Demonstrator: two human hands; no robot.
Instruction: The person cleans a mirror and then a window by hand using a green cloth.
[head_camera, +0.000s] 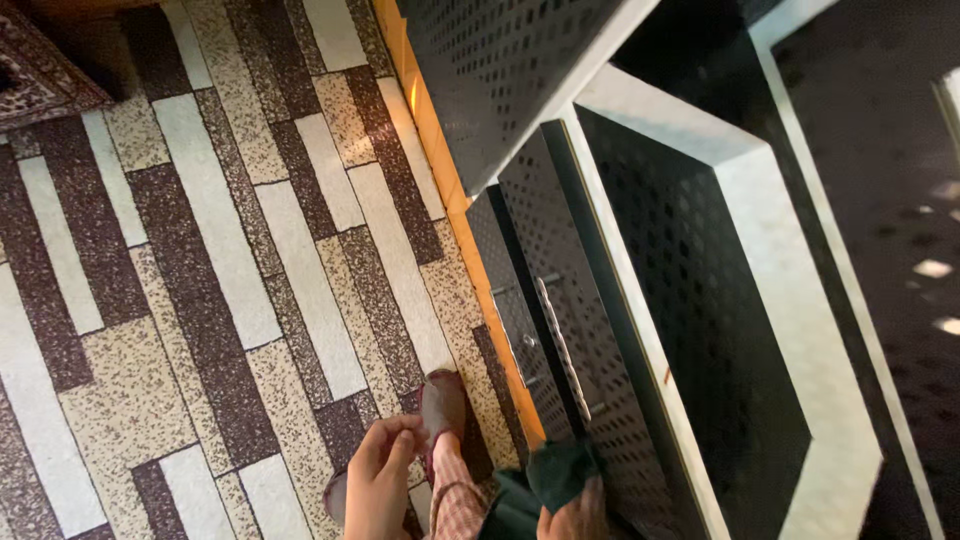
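My left hand (380, 480) hangs at the bottom centre over the patterned floor, fingers loosely apart and empty, close to my slipper (443, 405). My right hand (578, 518) shows only partly at the bottom edge, closed on a dark green cloth (562, 472). The cloth is pressed against the lower part of a dark perforated metal cabinet door (590, 330), just below its long silver bar handle (560, 345).
A white-framed opening (790, 300) with a dark perforated inner wall lies right of the door. Another perforated panel (490, 70) stands above. An orange-lit strip (440, 170) runs along the cabinet base. The floor (200, 300) has maroon, beige and white tiles.
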